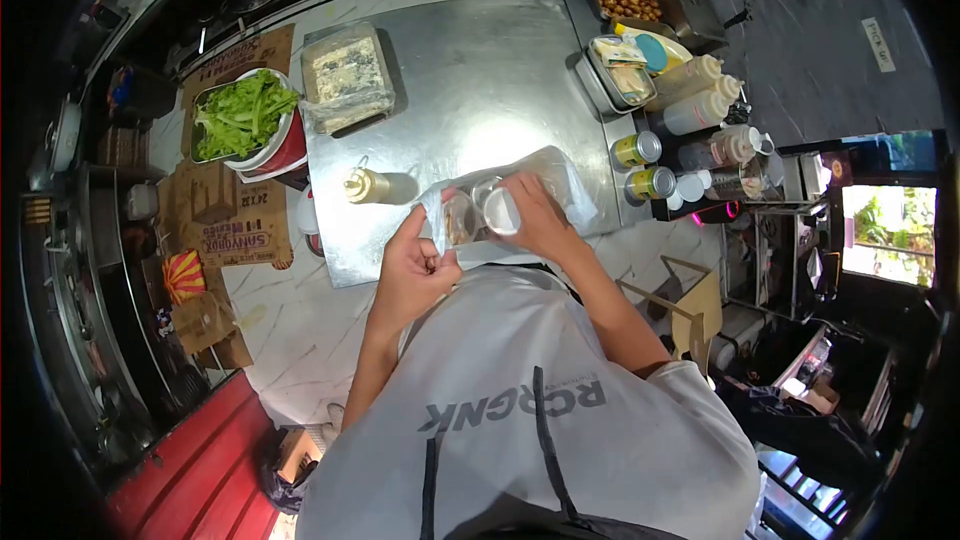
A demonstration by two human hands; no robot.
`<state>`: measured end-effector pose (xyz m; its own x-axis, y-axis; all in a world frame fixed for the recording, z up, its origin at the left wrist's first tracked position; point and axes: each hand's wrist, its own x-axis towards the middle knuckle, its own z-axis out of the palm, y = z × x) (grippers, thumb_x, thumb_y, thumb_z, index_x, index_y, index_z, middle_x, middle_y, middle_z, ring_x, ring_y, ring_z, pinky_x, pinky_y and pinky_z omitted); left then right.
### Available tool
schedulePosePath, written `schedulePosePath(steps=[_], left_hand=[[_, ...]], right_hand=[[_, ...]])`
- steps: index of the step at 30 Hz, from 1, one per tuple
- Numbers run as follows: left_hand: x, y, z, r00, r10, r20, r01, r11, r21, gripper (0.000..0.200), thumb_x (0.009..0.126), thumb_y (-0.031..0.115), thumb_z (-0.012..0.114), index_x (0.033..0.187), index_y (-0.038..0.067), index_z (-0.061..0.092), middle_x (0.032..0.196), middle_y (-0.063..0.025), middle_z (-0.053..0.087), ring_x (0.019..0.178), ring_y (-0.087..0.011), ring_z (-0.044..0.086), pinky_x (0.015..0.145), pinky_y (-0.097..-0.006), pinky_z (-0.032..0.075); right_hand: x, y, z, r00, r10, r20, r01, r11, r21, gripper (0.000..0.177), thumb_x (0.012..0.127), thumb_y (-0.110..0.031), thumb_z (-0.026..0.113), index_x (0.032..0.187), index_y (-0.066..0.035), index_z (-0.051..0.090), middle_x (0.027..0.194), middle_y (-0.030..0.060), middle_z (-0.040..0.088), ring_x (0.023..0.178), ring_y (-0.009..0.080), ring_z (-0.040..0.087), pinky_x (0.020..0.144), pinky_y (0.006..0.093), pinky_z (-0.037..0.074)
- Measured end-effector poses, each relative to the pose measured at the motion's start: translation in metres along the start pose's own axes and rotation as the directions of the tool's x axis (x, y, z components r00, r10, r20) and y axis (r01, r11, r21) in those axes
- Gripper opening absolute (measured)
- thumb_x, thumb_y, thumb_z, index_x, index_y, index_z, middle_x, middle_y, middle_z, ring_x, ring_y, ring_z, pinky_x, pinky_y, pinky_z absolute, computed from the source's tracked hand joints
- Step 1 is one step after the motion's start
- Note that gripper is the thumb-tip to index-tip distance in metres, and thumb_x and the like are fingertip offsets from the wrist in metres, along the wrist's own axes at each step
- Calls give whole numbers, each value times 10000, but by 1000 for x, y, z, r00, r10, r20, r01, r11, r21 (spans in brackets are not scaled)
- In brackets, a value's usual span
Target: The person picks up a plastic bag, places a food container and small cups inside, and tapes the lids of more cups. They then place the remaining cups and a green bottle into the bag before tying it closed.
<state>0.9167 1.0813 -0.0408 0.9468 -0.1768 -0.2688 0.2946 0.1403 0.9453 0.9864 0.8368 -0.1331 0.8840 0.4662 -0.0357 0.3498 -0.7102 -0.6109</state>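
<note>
A clear plastic bag (568, 180) lies at the near edge of the steel table, right in front of my body. My left hand (412, 268) pinches the bag's left edge between thumb and fingers. My right hand (540, 217) reaches over the bag and grips a small round white-topped cup (500, 210). Beside that cup, a second round clear container (460, 218) with brownish contents shows near my left fingertips. A squeeze bottle (368, 186) of pale sauce lies on its side just left of the bag.
The steel table (470, 70) carries a plastic-covered tub (346, 75) at its far left. Lettuce (245, 115) fills a tray beyond the left edge. Along the right stand cans (638, 149), sauce bottles (700, 112) and a metal pan (600, 85). A cardboard box (690, 312) sits lower right.
</note>
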Motion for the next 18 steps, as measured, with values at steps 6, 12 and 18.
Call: schedulePosePath(steps=[6,12,18], left_hand=[[3,8,8,1000,-3,-16,2,998,-64,762,880,-129,563,1606,31,398,669,55,592,504,7,479,475,-185,344],[0,9,5,990,-142,23,141,989,49,448,904,-85,621,1343,-1,659,632,76,561,505,12,450,492,-194,347],[-4,6,4,988,-137,72,133,989,66,277,920,-59,640,1180,12,707,631,82,561,498,24,438,469,-194,311]], right_hand=[[-17,4,23,964,118,237,-132,990,47,825,681,-214,973,1335,-53,497,1272,178,546,1222,415,597,1003,477,527],[-24,-13,11,938,259,230,-285,955,88,815,664,-132,967,1325,-75,493,1243,175,535,1185,435,606,973,494,539],[-26,2,22,944,258,205,-272,961,44,794,622,-160,989,1238,-64,497,1237,190,559,1106,446,634,905,515,541]])
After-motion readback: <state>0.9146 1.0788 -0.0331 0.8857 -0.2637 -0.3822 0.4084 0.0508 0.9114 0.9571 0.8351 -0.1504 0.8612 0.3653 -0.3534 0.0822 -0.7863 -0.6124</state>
